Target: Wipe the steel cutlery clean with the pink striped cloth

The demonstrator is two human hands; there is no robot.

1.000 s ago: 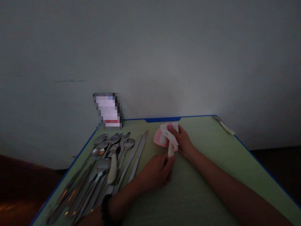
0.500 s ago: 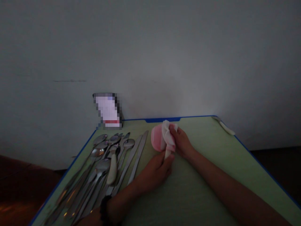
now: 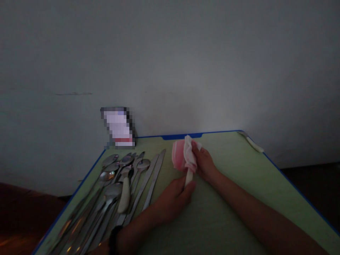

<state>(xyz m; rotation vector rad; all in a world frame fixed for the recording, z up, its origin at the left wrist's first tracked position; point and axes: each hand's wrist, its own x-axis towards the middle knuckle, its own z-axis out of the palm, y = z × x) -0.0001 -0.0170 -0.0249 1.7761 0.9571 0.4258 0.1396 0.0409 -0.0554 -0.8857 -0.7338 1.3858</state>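
Head camera, dim light, looking down at a green table [image 3: 239, 184] with a blue edge, set against a bare wall. My left hand [image 3: 174, 198] is pinched around the near end of a white handle [image 3: 188, 179]. I cannot tell what kind of utensil it belongs to, because its far end is hidden. My right hand [image 3: 204, 164] is closed on a pink and white cloth [image 3: 183, 156], which is bunched around that hidden end. The handle's long axis runs from my left fingers away and slightly right, into the cloth. My right hand sits just right of the cloth and touches it, so it is the nearer hand; my left is below the cloth. Left of the cloth lies a row of steel spoons and knives [image 3: 124, 187], one with a white grip. Further left and beyond is a blurred card [image 3: 118, 127]. Far right of the cloth, at the table corner, lies a white strip [image 3: 253, 143]
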